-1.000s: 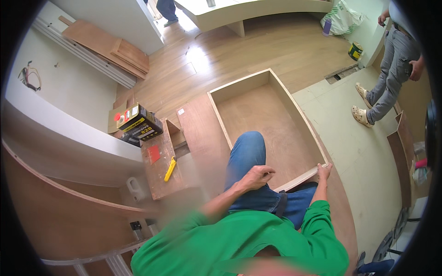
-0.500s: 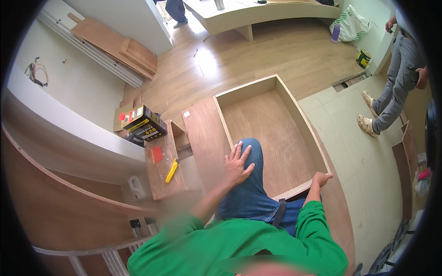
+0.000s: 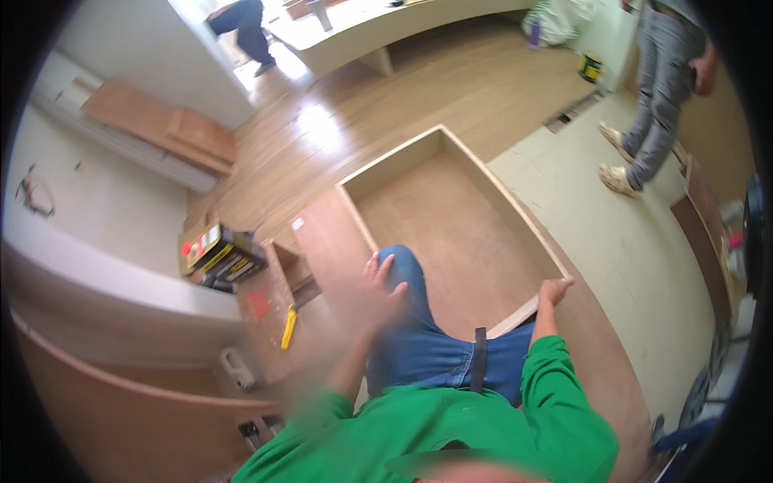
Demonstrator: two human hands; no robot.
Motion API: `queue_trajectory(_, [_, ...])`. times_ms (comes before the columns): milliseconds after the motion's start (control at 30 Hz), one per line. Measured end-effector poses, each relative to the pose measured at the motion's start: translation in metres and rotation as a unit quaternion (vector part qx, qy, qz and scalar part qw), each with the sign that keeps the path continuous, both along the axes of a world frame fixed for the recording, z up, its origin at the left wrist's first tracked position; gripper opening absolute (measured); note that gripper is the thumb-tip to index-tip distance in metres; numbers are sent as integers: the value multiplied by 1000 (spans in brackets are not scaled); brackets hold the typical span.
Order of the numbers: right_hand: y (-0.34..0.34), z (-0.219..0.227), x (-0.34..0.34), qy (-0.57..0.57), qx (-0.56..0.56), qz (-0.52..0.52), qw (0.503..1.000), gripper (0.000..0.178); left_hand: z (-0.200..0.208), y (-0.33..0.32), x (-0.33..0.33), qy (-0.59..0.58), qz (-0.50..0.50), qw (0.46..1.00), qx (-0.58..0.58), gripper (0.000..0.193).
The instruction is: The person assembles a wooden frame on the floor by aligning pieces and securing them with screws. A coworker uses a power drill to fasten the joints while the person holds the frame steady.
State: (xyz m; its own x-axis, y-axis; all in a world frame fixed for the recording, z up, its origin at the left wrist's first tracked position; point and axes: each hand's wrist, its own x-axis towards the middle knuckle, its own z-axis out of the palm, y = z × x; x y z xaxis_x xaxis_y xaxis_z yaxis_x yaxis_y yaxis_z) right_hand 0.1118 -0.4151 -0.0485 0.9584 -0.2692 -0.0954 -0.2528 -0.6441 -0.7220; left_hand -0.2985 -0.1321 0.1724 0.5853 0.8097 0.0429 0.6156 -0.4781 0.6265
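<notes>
A large shallow wooden box (image 3: 427, 217), like an open drawer, lies open side up on a reddish-brown board (image 3: 322, 233) in front of me. My right hand (image 3: 554, 293) is closed over its near right corner, fingers wrapped on the rim. Resting on my raised, jeans-covered knee beside the box's left wall is my left hand (image 3: 382, 282), its fingers spread and holding nothing. A blurred patch hides part of that hand and forearm. To its left, a yellow utility knife (image 3: 288, 328) lies on a small wooden bench (image 3: 262, 334).
A black-and-yellow adhesive can (image 3: 229, 256) stands left of the board. Wood panels (image 3: 161, 125) lean at the far left wall. A person in grey trousers (image 3: 656, 97) stands at right, near a slot (image 3: 573, 111) in the floor. A long curved counter (image 3: 403, 40) spans the back.
My view has tilted and shifted, so the box and room sit further left. My left hand stays on my knee and my right hand on the box corner.
</notes>
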Motion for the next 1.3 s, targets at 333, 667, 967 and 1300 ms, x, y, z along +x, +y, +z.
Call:
queue_trajectory(333, [0, 8, -7, 53, 18, 11, 998, 82, 2, -9, 8, -36, -18, 999, -9, 78])
queue_trajectory(667, [3, 19, -13, 33, 65, 7, 997, 76, -9, -2, 10, 0, -36, 999, 12, 78])
queue_trajectory(967, [1, 11, -10, 54, 51, 4, 997, 78, -4, -4, 11, -12, -36, 999, -2, 79])
queue_trajectory(1300, [-3, -6, 0, 3, 11, 37, 999, 65, 7, -7, 9, 8, -3, 1000, 15, 78])
